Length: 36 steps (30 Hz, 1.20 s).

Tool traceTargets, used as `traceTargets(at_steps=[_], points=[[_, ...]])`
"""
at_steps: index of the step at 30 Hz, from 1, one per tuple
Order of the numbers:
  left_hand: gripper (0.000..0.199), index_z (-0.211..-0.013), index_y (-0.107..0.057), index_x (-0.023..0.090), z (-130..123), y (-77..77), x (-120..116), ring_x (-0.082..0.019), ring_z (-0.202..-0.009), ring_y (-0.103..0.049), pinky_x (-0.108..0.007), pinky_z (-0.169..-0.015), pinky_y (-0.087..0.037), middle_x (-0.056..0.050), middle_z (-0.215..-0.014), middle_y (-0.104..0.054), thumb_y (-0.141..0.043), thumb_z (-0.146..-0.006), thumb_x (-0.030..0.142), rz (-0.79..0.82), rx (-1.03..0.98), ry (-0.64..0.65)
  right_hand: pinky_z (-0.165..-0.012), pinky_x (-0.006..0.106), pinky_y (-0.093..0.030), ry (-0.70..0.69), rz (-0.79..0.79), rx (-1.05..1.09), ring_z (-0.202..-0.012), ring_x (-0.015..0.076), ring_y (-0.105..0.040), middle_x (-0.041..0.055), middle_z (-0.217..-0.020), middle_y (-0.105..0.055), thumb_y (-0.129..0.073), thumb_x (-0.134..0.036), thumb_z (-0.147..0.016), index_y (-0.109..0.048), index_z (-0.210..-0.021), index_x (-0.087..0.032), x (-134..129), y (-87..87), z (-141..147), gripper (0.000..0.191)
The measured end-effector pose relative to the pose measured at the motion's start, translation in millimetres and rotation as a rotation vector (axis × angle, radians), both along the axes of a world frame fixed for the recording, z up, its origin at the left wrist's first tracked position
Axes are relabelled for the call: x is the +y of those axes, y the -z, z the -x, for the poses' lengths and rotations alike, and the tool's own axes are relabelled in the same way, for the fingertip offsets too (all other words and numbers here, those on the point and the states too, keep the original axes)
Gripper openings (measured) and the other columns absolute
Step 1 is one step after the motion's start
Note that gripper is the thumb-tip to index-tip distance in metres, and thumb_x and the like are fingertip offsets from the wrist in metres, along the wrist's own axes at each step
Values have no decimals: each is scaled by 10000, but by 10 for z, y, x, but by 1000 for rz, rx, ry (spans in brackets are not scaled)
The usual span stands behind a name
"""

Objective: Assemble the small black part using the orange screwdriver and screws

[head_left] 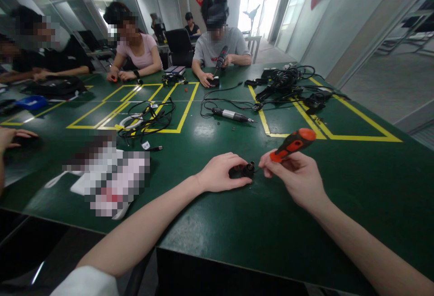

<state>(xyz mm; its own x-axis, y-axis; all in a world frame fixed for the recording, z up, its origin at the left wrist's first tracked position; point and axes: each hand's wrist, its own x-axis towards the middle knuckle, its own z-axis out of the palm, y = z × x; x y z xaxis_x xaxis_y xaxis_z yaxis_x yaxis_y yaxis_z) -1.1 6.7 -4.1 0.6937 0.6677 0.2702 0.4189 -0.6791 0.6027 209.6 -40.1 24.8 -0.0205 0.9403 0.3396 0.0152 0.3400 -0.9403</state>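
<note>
My left hand (222,172) rests on the green table, thumb and fingers closed around a small black part (249,170) with a round, brassy-looking top. What exactly the part is, I cannot make out. In my right hand (298,176) is a screwdriver (293,144) with an orange and black handle. Its handle slants up to the right, and the shaft is mostly hidden by my fingers. The fingertips of my right hand are just right of the black part, with a narrow gap between them.
Beyond my hands lies a silver and black electric screwdriver (230,115) with a cord. Tangled black cables (285,83) fill the back right, and another cable bundle (149,117) lies left. A blurred pouch-like item (118,183) is near my left forearm. Co-workers sit across the table (210,223).
</note>
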Motion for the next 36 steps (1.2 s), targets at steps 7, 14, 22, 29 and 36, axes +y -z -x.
traceTargets(at_steps=[7,14,22,29,36], points=[[312,-1051,-703,171,6,18,7,-198,-898,-668,-305,-801,-521,-67,-988,-730,-778,-882,422,-10,-15,7,-540,266,-577,-63,-12,15,-547,141,-645,45,-720,-721,-810,-558,-858,-777,-839,-194,26,16,-10,366],[313,-1048,-702,170,8,19,-1,-197,-890,-668,-304,-793,-519,-67,-988,-732,-782,-877,421,-10,-17,5,-530,250,-571,-21,-7,26,-525,125,-635,38,-741,-737,-861,-531,-811,-722,-793,-199,7,-5,13,361],[315,-1048,-702,166,9,6,4,-199,-897,-668,-309,-802,-523,-70,-995,-733,-778,-881,421,-5,-18,8,-518,281,-578,-12,7,-15,-522,146,-638,46,-692,-716,-836,-613,-800,-763,-799,-184,30,-29,1,435],[316,-1052,-700,174,8,11,0,-200,-891,-667,-312,-800,-527,-69,-990,-731,-773,-884,430,4,-28,4,-543,281,-593,-34,-21,62,-538,143,-655,37,-764,-754,-833,-549,-835,-697,-892,-209,18,-12,24,371],[310,-1052,-702,177,2,-3,0,-202,-905,-672,-312,-812,-528,-70,-1000,-734,-775,-883,426,9,-5,2,-519,268,-559,6,-15,-17,-529,134,-620,42,-737,-731,-848,-537,-819,-742,-790,-203,19,-24,-5,352]])
